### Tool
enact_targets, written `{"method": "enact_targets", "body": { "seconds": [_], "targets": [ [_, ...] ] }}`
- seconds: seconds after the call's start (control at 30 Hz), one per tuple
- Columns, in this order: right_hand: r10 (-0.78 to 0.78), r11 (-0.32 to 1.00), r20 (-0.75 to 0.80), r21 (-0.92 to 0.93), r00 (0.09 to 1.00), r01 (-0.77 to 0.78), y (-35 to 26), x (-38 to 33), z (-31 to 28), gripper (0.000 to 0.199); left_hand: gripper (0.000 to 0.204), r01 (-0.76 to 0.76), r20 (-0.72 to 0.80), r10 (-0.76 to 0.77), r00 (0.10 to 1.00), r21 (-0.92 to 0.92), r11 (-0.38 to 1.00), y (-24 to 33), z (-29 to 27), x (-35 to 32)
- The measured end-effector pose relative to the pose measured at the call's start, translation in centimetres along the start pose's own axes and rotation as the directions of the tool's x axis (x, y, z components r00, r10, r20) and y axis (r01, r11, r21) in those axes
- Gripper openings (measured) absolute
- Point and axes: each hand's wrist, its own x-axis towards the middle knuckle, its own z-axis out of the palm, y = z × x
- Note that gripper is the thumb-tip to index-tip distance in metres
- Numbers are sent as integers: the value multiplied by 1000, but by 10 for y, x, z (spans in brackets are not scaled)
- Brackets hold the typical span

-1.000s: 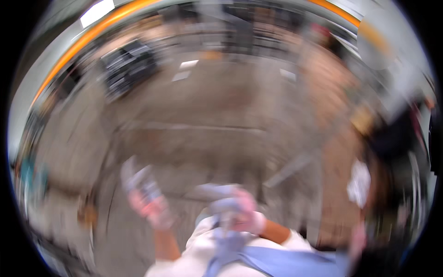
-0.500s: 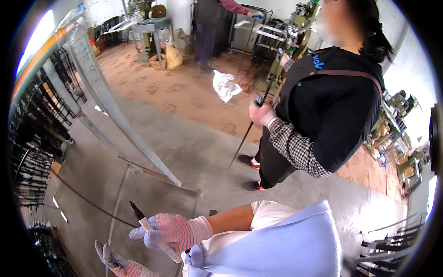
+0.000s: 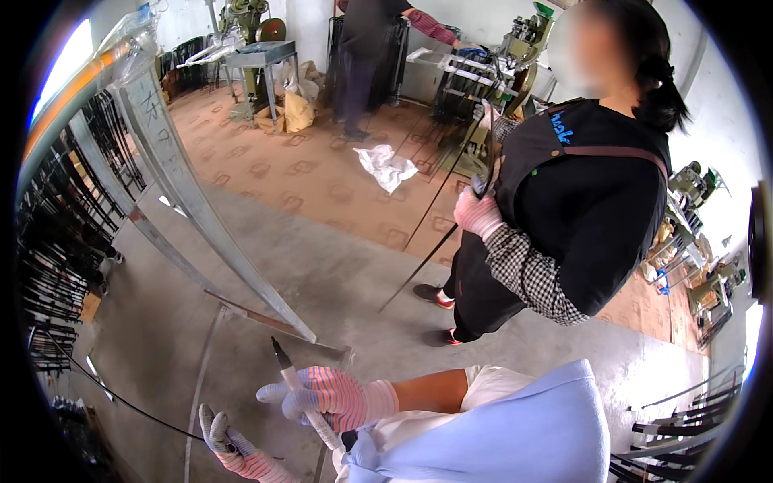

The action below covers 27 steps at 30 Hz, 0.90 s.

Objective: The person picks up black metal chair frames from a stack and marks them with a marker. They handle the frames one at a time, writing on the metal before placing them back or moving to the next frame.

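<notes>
A: What does the right hand (image 3: 334, 396) hold?
B: Its striped-gloved fingers are wrapped round a thin rod (image 3: 302, 392), near centre; the dark tip points far-left.
A: The left hand (image 3: 233, 447)?
B: Lower left, fingers spread, gripping nothing; a white crumpled bag (image 3: 386, 167) lies far on the floor.
</notes>
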Motion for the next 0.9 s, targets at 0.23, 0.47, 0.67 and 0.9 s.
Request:
{"method": "enact_targets", "body": {
  "seconds": [0.23,0.47,0.67,0.9],
  "targets": [
    [114,981,-59,164,992,-103,0,-3,-11,51,20,118,131,-120,984,24,993,10,-2,-14],
    [-665,319,-36,-917,746,240,-47,25,-91,19,25,173,235,-130,963,-175,969,7,2,-30],
    [-721,691,-381,-449,579,566,-157,61,-160,8,29,131,378,-64,924,-156,979,52,12,-27],
    [-800,520,-444,-849,404,97,-192,98,-199,23,27,96,336,-54,940,-113,989,58,-8,-37]
  ]
}}
